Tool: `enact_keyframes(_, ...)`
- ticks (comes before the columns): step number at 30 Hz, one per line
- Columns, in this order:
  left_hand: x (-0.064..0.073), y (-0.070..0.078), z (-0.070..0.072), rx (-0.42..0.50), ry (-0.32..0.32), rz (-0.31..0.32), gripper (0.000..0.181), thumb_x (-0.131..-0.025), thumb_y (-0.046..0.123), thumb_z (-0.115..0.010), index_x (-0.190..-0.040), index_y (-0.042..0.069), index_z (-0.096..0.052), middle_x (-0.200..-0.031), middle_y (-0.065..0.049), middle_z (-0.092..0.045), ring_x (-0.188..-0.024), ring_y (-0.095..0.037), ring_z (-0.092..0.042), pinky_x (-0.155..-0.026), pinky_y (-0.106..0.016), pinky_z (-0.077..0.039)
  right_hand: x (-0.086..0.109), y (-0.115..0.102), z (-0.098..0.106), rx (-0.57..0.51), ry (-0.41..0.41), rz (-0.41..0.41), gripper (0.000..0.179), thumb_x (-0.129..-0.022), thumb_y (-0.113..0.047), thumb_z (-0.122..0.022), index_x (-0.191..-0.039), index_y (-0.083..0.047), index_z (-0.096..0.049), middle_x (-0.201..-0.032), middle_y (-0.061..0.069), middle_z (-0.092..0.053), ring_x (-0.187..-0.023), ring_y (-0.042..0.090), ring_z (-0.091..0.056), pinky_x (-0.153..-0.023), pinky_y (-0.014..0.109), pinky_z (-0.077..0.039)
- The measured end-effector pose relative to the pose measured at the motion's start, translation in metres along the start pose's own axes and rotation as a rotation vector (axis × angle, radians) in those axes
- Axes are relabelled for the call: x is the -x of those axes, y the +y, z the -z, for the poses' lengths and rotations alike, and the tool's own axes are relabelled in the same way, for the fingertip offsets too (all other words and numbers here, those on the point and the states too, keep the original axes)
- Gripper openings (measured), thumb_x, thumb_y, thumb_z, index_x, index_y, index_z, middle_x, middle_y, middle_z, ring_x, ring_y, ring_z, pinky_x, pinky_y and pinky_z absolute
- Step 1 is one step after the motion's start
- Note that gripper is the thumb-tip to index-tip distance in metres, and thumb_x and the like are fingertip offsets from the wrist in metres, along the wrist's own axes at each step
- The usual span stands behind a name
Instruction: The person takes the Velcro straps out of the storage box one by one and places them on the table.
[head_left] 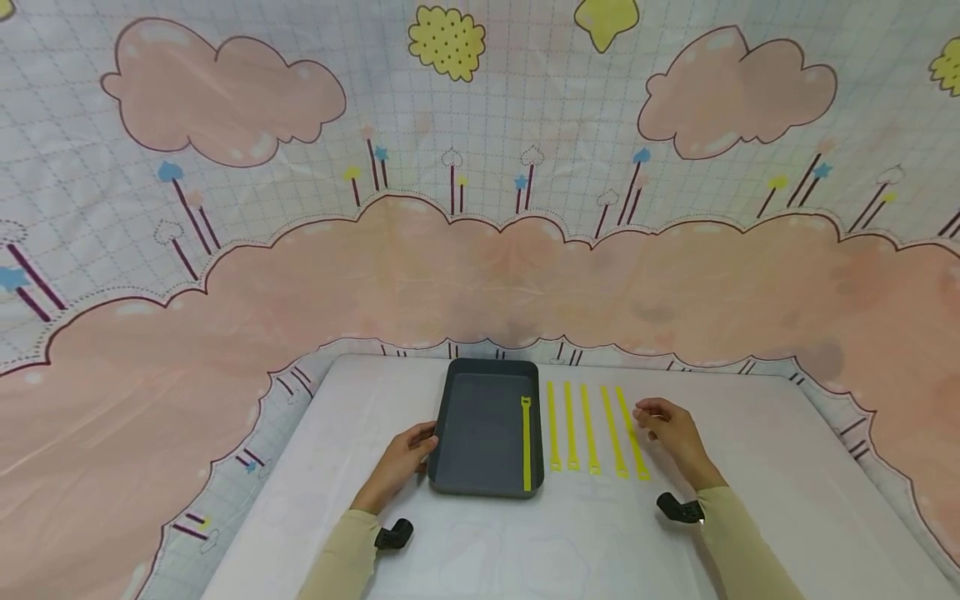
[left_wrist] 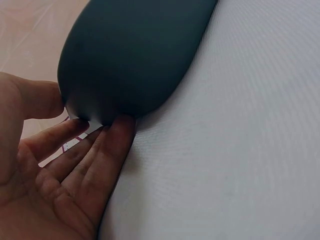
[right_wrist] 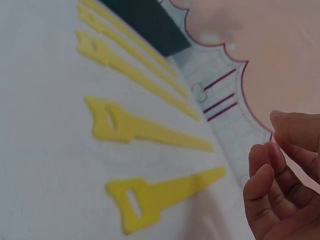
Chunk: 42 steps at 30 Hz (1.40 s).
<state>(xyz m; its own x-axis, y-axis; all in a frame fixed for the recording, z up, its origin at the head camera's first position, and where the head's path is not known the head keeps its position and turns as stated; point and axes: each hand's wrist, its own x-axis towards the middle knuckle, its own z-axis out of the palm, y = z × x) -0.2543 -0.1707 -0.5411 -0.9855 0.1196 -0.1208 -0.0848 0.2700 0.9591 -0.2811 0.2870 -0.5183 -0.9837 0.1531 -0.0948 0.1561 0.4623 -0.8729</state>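
Note:
My left hand (head_left: 405, 454) grips the left side of a dark grey rectangular tray (head_left: 480, 433), thumb at the rim and fingers against its side. In the left wrist view, the fingertips meet the tray's rounded corner (left_wrist: 130, 60). Inside the tray, along its right wall, lies one yellow cable strap (head_left: 527, 446), slotted head at the far end. To the right of the tray several similar yellow straps (head_left: 588, 429) lie in a row, heads toward me. Beside the rightmost strap (right_wrist: 165, 197) my right hand (head_left: 671, 433) hovers with loosely bent fingers, holding nothing.
A white table (head_left: 480, 550) carries everything. Behind it hangs a patterned cloth (head_left: 480, 283) with clouds and a grid, which also drops down at both sides. Black cameras sit on both wrists (head_left: 393, 534).

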Motion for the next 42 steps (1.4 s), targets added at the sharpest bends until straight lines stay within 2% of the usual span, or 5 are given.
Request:
enact_keyframes(12, 0.001, 0.000, 0.000, -0.001, 0.001, -0.004, 0.043, -0.100, 0.014, -0.056, -0.140, 0.000, -0.050, -0.138, -0.024, -0.056, -0.123, -0.037, -0.057, -0.076, -0.037, -0.056, 0.020, -0.040, 0.000, -0.050, -0.006, 0.150, 0.033, -0.095, -0.024, -0.066, -0.118, 0.000, -0.062, -0.098, 0.006, -0.068, -0.089, 0.032, -0.061, -0.070, 0.029, -0.052)
enact_keyframes(22, -0.001, -0.004, 0.000, -0.012, -0.004, -0.009, 0.043, -0.100, 0.015, -0.055, -0.140, 0.000, -0.050, -0.139, -0.025, -0.055, -0.123, -0.037, -0.057, -0.077, -0.036, -0.056, 0.041, -0.072, -0.005, -0.038, -0.027, 0.289, 0.032, -0.094, -0.029, -0.068, -0.115, -0.006, -0.065, -0.105, 0.009, -0.066, -0.081, 0.009, -0.060, -0.068, 0.024, -0.050)
enact_keyframes(26, -0.001, -0.003, 0.001, -0.021, -0.001, -0.012, 0.043, -0.101, 0.015, -0.055, -0.140, 0.000, -0.050, -0.139, -0.025, -0.055, -0.123, -0.037, -0.057, -0.077, -0.037, -0.056, 0.045, -0.081, -0.012, -0.062, -0.055, 0.340, 0.028, -0.093, -0.025, -0.069, -0.113, -0.006, -0.066, -0.104, 0.009, -0.066, -0.084, 0.007, -0.061, -0.067, 0.026, -0.051)
enact_keyframes(34, 0.000, -0.002, 0.001, 0.000, 0.007, -0.012, 0.043, -0.100, 0.013, -0.056, -0.140, -0.001, -0.050, -0.138, -0.025, -0.055, -0.123, -0.037, -0.057, -0.078, -0.038, -0.056, 0.057, -0.103, -0.030, -0.065, -0.141, 0.400, 0.025, -0.093, -0.019, -0.068, -0.112, -0.002, -0.065, -0.101, 0.014, -0.068, -0.083, 0.011, -0.064, -0.066, 0.025, -0.050)
enact_keyframes(42, 0.002, 0.001, 0.000, 0.004, 0.007, -0.002, 0.043, -0.100, 0.014, -0.056, -0.140, 0.000, -0.050, -0.138, -0.025, -0.056, -0.123, -0.036, -0.058, -0.078, -0.039, -0.056, 0.052, -0.098, -0.047, -0.044, -0.170, 0.389, 0.026, -0.091, -0.021, -0.071, -0.111, -0.004, -0.066, -0.099, 0.012, -0.068, -0.086, 0.016, -0.064, -0.071, 0.025, -0.050)
